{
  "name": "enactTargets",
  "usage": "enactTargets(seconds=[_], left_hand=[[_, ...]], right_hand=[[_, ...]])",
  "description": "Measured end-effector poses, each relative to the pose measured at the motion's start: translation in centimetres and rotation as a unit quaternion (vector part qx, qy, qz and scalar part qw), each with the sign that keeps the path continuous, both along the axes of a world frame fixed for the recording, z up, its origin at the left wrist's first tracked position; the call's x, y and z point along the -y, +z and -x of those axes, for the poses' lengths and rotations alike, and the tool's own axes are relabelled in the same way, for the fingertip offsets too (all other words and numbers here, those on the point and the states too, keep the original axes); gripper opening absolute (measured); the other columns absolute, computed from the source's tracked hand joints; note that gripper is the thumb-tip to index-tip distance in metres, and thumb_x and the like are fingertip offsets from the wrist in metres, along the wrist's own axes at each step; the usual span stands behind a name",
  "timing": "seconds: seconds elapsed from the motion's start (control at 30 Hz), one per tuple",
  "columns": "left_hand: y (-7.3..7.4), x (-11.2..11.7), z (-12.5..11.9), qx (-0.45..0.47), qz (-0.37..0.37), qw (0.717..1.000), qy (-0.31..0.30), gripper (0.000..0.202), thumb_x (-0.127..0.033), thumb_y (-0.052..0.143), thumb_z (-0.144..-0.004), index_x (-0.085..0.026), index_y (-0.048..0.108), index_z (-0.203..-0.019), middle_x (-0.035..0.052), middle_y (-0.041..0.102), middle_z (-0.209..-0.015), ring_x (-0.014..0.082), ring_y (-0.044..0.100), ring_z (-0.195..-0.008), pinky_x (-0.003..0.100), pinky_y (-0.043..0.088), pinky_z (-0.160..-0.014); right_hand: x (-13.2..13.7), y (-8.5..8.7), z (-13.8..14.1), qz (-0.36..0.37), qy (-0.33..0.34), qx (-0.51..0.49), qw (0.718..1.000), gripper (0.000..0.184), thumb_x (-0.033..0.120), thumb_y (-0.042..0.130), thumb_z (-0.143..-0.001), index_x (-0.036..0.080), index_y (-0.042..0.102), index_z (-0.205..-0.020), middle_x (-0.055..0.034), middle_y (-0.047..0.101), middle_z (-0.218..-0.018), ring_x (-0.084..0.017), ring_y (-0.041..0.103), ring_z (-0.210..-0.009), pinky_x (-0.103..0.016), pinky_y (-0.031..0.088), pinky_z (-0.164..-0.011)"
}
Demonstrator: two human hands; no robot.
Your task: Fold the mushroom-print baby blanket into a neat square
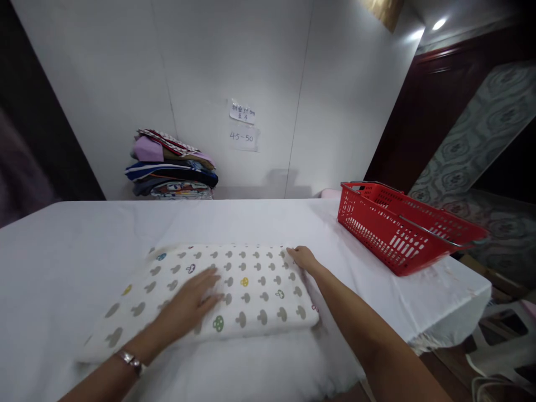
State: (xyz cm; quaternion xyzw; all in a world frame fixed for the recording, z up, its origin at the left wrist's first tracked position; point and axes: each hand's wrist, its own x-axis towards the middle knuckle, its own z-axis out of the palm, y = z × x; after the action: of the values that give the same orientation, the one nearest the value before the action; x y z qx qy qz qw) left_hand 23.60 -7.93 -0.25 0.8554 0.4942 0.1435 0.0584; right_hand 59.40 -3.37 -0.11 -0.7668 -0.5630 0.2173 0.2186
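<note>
- Cloth (255, 287), white and printed with rows of grey mushrooms, lies folded flat on the white table (268, 220), near its front edge and below the middle of the view.
- A few mushrooms on it are coloured: yellow, green and blue ones stand out among the grey.
- The left hand (196, 298) is palm down over the middle-left part of the cloth, fingers reaching forward and the thumb apart from them; it is blurred, and I cannot tell whether it presses on the fabric.
- A shiny bracelet (132, 362) sits round the left wrist.
- The right hand (304, 258) is at the far right corner of the cloth, fingers bent in at the edge; I cannot tell whether it pinches the fabric.
- The red basket (372, 226), with slotted sides and metal handles, stands on the right part of the table, well apart from the cloth.
- A pile of folded fabrics (171, 170) in purple, blue, brown and patterns rises beyond the table's far edge, to the left.
- Two paper notes (244, 138) are stuck on the pale wall (234, 50), one above the other; the lower reads "45-50".
- A dark door (404, 123) stands behind the basket.
</note>
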Motion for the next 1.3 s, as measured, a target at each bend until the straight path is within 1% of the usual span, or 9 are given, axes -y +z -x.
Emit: enactTargets(seconds=[0.13, 0.23, 0.37, 0.5, 0.67, 0.87, 1.03, 1.17, 1.3], left_hand=[[-0.3, 4.1, -2.9, -0.026, -0.012, 0.983, -0.179, 0.059, -0.054, 0.046, -0.085, -0.029, 0.038, -0.138, 0.0031, 0.037, -0.145, 0.0244, 0.036, -0.132, 0.045, 0.034, -0.107], [-0.9, 5.2, -3.6, -0.039, -0.028, 0.973, -0.226, 0.058, -0.046, 0.049, -0.086, -0.031, 0.033, -0.140, 0.0024, 0.037, -0.145, 0.0253, 0.034, -0.132, 0.050, 0.030, -0.109], [-1.5, 5.2, -3.5, -0.043, -0.045, 0.972, -0.227, 0.052, -0.023, 0.044, -0.088, -0.030, 0.034, -0.139, 0.0017, 0.039, -0.143, 0.0227, 0.036, -0.132, 0.048, 0.030, -0.110], [-1.4, 5.7, -3.6, -0.061, -0.049, 0.971, -0.225, 0.067, -0.002, 0.038, -0.077, -0.027, 0.034, -0.139, 0.0014, 0.036, -0.145, 0.0223, 0.033, -0.134, 0.048, 0.030, -0.110], [-1.8, 6.2, -4.1, -0.081, -0.038, 0.976, -0.199, 0.087, 0.010, 0.030, -0.063, -0.028, 0.029, -0.142, -0.0003, 0.030, -0.148, 0.0207, 0.025, -0.137, 0.049, 0.030, -0.109], [-2.6, 5.8, -3.4, -0.034, -0.042, 0.978, -0.203, 0.092, 0.013, 0.027, -0.061, -0.032, 0.028, -0.141, -0.0027, 0.033, -0.146, 0.0182, 0.031, -0.134, 0.045, 0.036, -0.107], [-2.3, 6.4, -3.1, -0.023, -0.014, 0.980, -0.198, 0.090, 0.010, 0.030, -0.060, -0.032, 0.032, -0.140, -0.0033, 0.032, -0.146, 0.0194, 0.028, -0.135, 0.048, 0.033, -0.108], [-1.5, 6.9, -4.1, -0.025, 0.022, 0.984, -0.177, 0.081, 0.003, 0.036, -0.063, -0.028, 0.037, -0.138, -0.0011, 0.033, -0.146, 0.0210, 0.027, -0.136, 0.049, 0.027, -0.111], [-0.8, 7.2, -5.7, -0.025, 0.032, 0.982, -0.182, 0.068, -0.006, 0.040, -0.073, -0.027, 0.038, -0.138, 0.0006, 0.035, -0.146, 0.0217, 0.027, -0.136, 0.050, 0.021, -0.113]], right_hand=[[-1.1, -0.4, 0.5, 0.001, -0.007, 0.021, 1.000, 0.034, 0.042, 0.046, -0.086, 0.013, 0.064, -0.080, -0.0101, 0.068, -0.082, -0.018, 0.060, -0.072, -0.024, 0.036, -0.059], [-1.4, -1.0, 0.6, 0.001, -0.014, 0.047, 0.999, 0.023, 0.032, 0.051, -0.082, 0.014, 0.064, -0.085, -0.0114, 0.068, -0.091, -0.020, 0.060, -0.081, -0.024, 0.036, -0.062], [-1.2, -1.4, 0.4, -0.006, -0.017, 0.070, 0.997, 0.022, 0.031, 0.048, -0.084, 0.015, 0.063, -0.090, -0.0114, 0.067, -0.097, -0.020, 0.060, -0.087, -0.024, 0.036, -0.064], [-1.0, -1.5, 0.3, -0.006, -0.012, 0.081, 0.997, 0.024, 0.031, 0.046, -0.085, 0.015, 0.062, -0.092, -0.0113, 0.067, -0.099, -0.020, 0.059, -0.089, -0.024, 0.036, -0.065], [-1.2, -1.4, 0.3, 0.002, -0.010, 0.085, 0.996, 0.026, 0.034, 0.045, -0.086, 0.015, 0.062, -0.093, -0.0122, 0.066, -0.101, -0.022, 0.059, -0.090, -0.026, 0.037, -0.066], [-0.7, -1.2, 0.1, 0.003, -0.013, 0.066, 0.998, 0.023, 0.033, 0.049, -0.085, 0.015, 0.062, -0.088, -0.0118, 0.066, -0.098, -0.021, 0.058, -0.089, -0.025, 0.036, -0.066], [0.0, -0.6, -0.3, -0.002, -0.015, 0.000, 1.000, 0.027, 0.036, 0.049, -0.086, 0.013, 0.062, -0.084, -0.0109, 0.067, -0.089, -0.019, 0.058, -0.083, -0.025, 0.038, -0.067], [1.9, 0.2, -0.5, 0.011, -0.010, -0.083, 0.996, 0.037, 0.043, 0.047, -0.087, 0.013, 0.061, -0.103, -0.0092, 0.066, -0.095, -0.017, 0.058, -0.079, -0.023, 0.041, -0.062], [5.9, 0.7, -0.2, 0.040, 0.006, -0.180, 0.983, 0.054, 0.045, 0.049, -0.085, 0.020, 0.043, -0.132, -0.0035, 0.066, -0.086, -0.013, 0.056, -0.063, -0.022, 0.040, -0.052]])
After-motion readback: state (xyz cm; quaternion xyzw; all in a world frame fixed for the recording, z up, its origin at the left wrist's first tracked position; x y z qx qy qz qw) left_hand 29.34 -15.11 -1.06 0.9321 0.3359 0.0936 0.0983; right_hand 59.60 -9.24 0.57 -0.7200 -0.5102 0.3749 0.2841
